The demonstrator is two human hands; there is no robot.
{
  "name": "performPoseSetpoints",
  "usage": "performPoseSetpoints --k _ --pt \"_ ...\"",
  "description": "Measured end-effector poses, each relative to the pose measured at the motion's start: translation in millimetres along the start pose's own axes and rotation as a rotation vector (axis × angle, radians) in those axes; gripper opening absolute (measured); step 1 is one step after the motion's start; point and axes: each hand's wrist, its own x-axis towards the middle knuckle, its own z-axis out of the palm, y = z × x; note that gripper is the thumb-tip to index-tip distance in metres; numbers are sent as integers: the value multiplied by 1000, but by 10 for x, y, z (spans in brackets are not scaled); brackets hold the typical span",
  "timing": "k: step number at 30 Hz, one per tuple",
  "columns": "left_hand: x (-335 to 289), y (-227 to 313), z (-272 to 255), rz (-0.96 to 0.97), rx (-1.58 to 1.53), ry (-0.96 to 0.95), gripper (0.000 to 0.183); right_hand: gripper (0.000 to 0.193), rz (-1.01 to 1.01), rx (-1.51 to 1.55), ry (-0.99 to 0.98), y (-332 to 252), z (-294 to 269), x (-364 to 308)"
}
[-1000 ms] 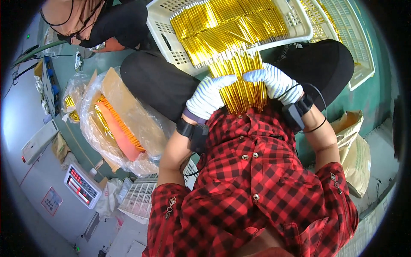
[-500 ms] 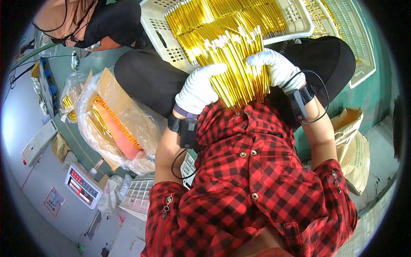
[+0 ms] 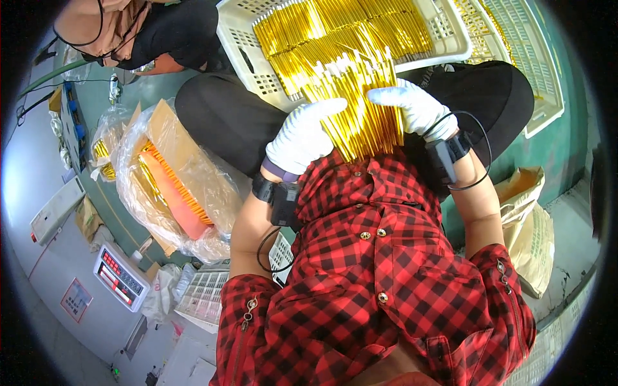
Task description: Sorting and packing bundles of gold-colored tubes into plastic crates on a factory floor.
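Note:
Between my two gloved hands is a thick bundle of slim, shiny gold sticks (image 3: 362,122), some showing whitish upper ends. My left hand (image 3: 306,132), in a white knit glove, closes on the bundle's left side, thumb laid across the front. On the right side my right hand (image 3: 415,106) grips it the same way. Most of my fingers are hidden behind the sticks. The bundle's lower ends are close to my red checked shirt. Just beyond it, a white plastic crate (image 3: 261,83) holds rows of similar gold sticks (image 3: 347,32).
More white crates (image 3: 537,71) stand at the far right. To the left sits a cardboard box lined with clear plastic (image 3: 212,174), with orange and gold sticks inside. A paper sack (image 3: 531,231) is at the right, a digital scale (image 3: 121,276) at lower left. Another person (image 3: 174,38) sits at upper left.
The upper ends of the bundle sit slightly lower and look more drawn together. My right hand has shifted slightly left along with its side of the bundle. Both hands keep their grip.

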Motion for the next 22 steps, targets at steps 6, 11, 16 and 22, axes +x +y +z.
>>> performPoseSetpoints --k 6,11,16,22 --pt "137 19 84 480 888 16 46 45 -330 -284 -33 212 169 113" --pt "49 10 -152 -118 -548 -392 39 44 -228 -284 -19 209 -56 71" --pt "99 -82 -225 -337 -610 2 33 42 -116 -26 -64 130 17 -1" --pt "-21 -60 -242 -122 -300 -111 44 45 -97 -25 -75 137 -23 -33"
